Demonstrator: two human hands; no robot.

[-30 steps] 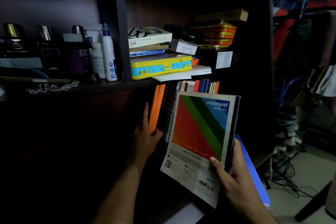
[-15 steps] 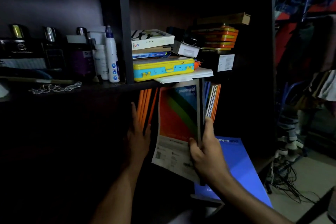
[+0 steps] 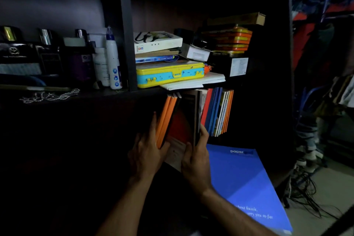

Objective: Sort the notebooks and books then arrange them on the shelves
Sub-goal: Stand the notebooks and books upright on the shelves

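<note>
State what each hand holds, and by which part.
The right hand grips the striped notebook at its lower spine edge. The left hand holds nothing; its straight fingers press the orange notebooks aside.

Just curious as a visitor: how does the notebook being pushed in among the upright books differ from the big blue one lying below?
The striped red-and-white notebook stands upright, partly in the shelf row; the blue paperback notebook lies flat outside it. The right hand grips the striped one, the left hand steadies the orange books beside it; nothing touches the blue one. Both are thin softcovers.
</note>
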